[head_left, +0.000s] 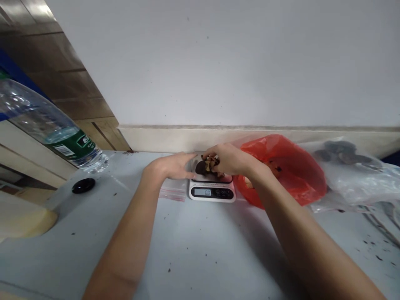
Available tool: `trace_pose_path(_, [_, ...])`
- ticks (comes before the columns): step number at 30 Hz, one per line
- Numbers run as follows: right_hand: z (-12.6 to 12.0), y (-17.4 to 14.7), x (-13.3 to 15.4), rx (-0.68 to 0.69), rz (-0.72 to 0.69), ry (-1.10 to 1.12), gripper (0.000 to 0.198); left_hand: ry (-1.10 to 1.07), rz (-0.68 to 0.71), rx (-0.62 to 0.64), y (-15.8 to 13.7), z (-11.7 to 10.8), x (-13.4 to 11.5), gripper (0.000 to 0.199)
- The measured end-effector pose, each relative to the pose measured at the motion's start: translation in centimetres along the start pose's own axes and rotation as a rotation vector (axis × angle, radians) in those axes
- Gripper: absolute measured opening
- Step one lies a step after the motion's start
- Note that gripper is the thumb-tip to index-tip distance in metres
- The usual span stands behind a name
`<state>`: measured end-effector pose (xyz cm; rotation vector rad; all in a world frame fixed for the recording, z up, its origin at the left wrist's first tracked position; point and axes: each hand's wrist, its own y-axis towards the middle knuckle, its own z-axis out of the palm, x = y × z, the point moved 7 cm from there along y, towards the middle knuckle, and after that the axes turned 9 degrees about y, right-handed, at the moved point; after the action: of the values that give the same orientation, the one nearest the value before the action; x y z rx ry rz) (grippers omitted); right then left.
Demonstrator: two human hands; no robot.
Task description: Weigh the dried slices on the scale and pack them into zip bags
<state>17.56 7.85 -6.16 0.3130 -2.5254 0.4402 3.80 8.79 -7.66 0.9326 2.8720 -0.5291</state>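
A small white kitchen scale (194,195) sits on the table near the wall, its display (200,192) reading what looks like 0.0. On its plate are a dark round piece (201,167) and several brown and yellowish dried pieces (212,162). My right hand (229,159) reaches over the plate from the right, its fingers curled round the dried pieces. At the scale's left edge my left hand (176,166) holds nothing, thumb and fingers apart. A clear zip bag (173,189) with a red strip lies partly under my left hand.
An opened red plastic bag (300,175) with dried pieces inside lies right of the scale, beside a clear bag (359,179) holding dark pieces. At left are a water bottle (71,143) and a black round lid (83,186). Dark crumbs dot the table (187,258).
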Motion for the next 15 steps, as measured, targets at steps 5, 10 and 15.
trace_pose_path(5, [-0.6, 0.4, -1.7, -0.097, 0.016, 0.125, 0.049, 0.065, -0.13, 0.148, 0.0, 0.6, 0.0, 0.08])
trace_pose_path(10, [-1.8, -0.1, -1.9, -0.17, -0.012, 0.2, 0.03, 0.023, -0.114, 0.128, 0.1, 0.3, -0.3, 0.077])
trace_pose_path(15, [-3.0, -1.3, -1.7, -0.213, 0.005, 0.304, 0.018, -0.011, -0.114, 0.091, -0.4, -0.6, -0.3, 0.083])
